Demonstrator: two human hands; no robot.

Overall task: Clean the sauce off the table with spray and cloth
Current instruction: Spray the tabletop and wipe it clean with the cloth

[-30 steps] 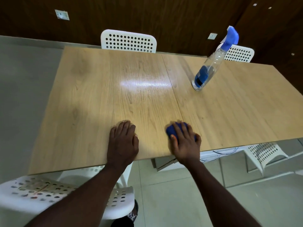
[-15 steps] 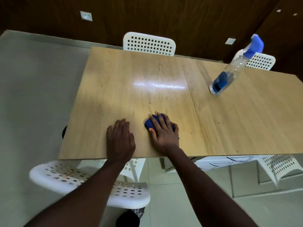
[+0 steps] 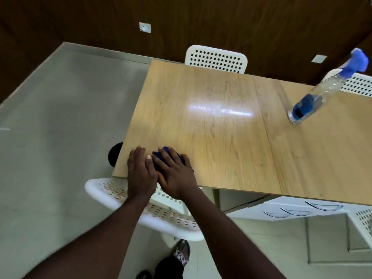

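My right hand (image 3: 175, 174) presses flat on the crumpled blue cloth (image 3: 164, 158) at the worktop's (image 3: 221, 137) 7 o'clock corner; my left hand (image 3: 141, 172) lies flat and empty beside it, touching. Smooth woodgrain runs open toward the clear plastic spray bottle (image 3: 314, 99) at 2 o'clock.
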